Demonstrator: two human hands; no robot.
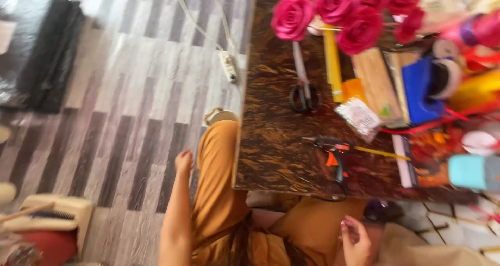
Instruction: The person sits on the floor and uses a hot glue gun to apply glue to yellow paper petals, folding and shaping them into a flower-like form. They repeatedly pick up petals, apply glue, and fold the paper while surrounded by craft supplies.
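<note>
Mustard-clad lap, right hand (357,240) loosely open below glue gun (336,154) (left hand (183,162) blurred, grip unclear).

Glossy dark wood-grain table (271,141); matt paper roses (333,8); plastic glue gun (336,154).

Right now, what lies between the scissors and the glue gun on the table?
In the head view, only bare brown tabletop lies between the scissors and the glue gun.
</note>
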